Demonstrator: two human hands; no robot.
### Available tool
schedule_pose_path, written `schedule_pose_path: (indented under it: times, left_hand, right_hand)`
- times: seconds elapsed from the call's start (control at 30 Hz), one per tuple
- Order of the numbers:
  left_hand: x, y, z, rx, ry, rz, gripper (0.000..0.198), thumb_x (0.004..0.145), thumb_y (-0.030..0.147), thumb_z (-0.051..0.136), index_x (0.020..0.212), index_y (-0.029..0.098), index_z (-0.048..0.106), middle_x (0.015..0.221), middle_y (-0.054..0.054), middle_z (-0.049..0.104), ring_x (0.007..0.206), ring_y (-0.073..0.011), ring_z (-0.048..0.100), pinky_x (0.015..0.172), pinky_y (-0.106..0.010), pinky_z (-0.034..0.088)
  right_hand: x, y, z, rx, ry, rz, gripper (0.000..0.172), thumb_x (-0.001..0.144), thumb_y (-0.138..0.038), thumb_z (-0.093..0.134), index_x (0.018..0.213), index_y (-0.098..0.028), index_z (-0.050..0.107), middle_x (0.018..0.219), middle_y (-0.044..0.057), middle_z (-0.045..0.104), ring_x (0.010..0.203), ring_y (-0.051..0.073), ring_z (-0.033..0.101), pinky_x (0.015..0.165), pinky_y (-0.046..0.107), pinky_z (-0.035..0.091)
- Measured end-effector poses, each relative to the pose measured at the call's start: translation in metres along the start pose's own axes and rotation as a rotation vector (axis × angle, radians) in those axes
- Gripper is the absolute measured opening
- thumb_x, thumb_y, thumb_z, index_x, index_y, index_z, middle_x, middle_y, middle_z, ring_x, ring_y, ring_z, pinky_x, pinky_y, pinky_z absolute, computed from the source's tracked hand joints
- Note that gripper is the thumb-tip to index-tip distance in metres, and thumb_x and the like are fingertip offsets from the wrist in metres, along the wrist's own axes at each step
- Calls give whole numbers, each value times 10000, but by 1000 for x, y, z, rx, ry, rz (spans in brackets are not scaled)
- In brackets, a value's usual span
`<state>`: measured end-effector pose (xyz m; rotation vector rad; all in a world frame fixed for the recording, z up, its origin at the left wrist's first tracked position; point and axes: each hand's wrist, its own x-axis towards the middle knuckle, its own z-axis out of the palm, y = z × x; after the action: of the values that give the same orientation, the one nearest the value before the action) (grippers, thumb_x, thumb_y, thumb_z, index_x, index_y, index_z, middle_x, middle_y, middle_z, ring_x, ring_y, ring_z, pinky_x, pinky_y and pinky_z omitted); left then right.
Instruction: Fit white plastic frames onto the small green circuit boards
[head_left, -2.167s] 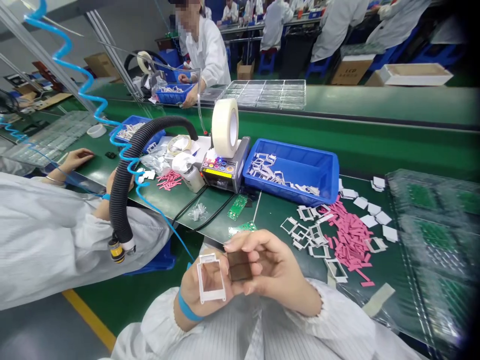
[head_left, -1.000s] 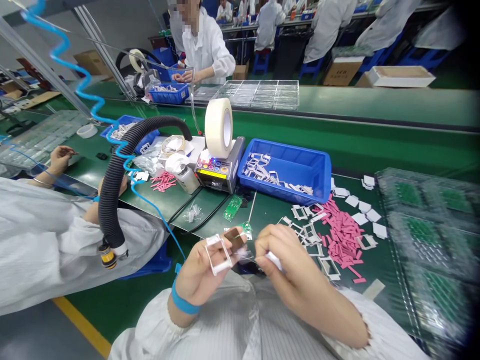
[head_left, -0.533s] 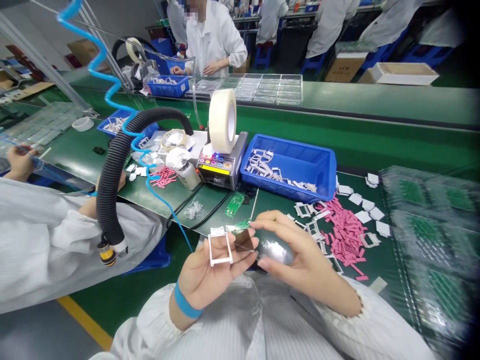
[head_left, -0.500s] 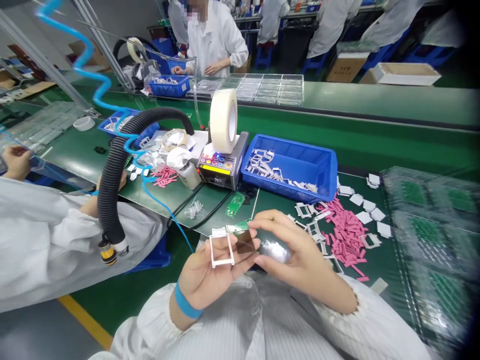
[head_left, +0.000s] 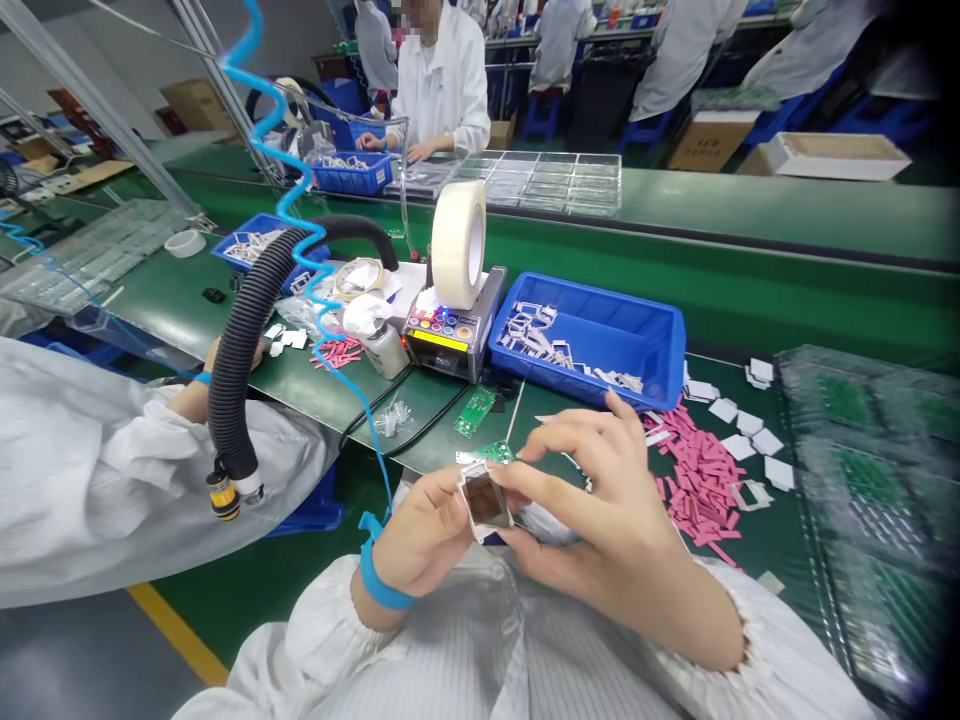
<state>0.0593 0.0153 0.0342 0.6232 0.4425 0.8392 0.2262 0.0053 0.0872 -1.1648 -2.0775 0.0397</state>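
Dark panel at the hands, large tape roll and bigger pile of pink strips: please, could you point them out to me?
Dark panel (head_left: 486,498): head view, middle of its flat face.
Large tape roll (head_left: 451,245): head view, on its curved outer band.
Pile of pink strips (head_left: 697,470): head view, near its middle.

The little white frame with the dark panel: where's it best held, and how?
Probably by the side rims of the white frame, from left and right: the flat dark panel fills its middle, with the left hand at the left rim.
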Motion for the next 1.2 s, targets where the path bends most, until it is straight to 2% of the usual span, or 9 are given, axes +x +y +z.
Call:
schedule_pose_path:
  times: [0.23, 0.4, 0.6, 0.73, 1.03, 1.2]
  left_hand:
    - [1, 0, -3, 93, 8, 8, 370, 638, 485, 732, 872, 198, 732, 734, -41, 690, 714, -177, 619, 701, -305, 467]
    - [3, -5, -3, 84, 63, 5, 369, 634, 469, 741, 898, 211, 727, 759, -39, 694, 741, -180, 620, 727, -313, 467]
    - [4, -11, -10, 33, 30, -55, 289, 662, 415, 739, 856, 202, 733, 751, -32, 701, 724, -163, 624, 687, -276, 474]
    - [5, -13, -12, 42, 51, -86, 337, 619, 417, 769, 864, 190, 728, 759, -42, 705, 736, -183, 635, 726, -311, 483]
    - [6, -15, -10, 61, 28, -70, 352, 633, 464, 745, 841, 181, 729, 740, -51, 690, 747, -199, 633, 744, -340, 490]
    - [5, -16, -11, 59, 40, -17, 303, 658, 435, 736, 834, 189, 732, 725, -36, 700, 687, -161, 634, 698, -287, 498]
  right_hand:
    - [-5, 3, -1, 87, -35, -7, 205, 718, -265, 650, 923, -251, 645, 876, 38, 564, 952, 247, 513, 1011, 633, 198]
    - [-8, 3, -1, 12, 10, 14, 203, 718, -251, 656, 921, -249, 659, 884, 33, 584, 963, 239, 511, 1023, 627, 180]
    - [-11, 5, -2, -44, -44, -21, 163, 758, -297, 601, 904, -260, 663, 907, 16, 595, 1001, 223, 505, 1043, 606, 155]
    - [-12, 9, -3, -42, -55, -31, 162, 750, -289, 611, 902, -256, 658, 918, 18, 589, 1024, 236, 491, 1040, 625, 128]
    - [-10, 11, -4, 47, -54, -12, 153, 744, -283, 618, 889, -268, 665, 897, 22, 571, 1001, 240, 500, 1022, 642, 154]
    - [-10, 9, -2, 2, -56, 9, 134, 781, -284, 606, 897, -260, 669, 895, 26, 598, 1000, 239, 509, 1025, 648, 155]
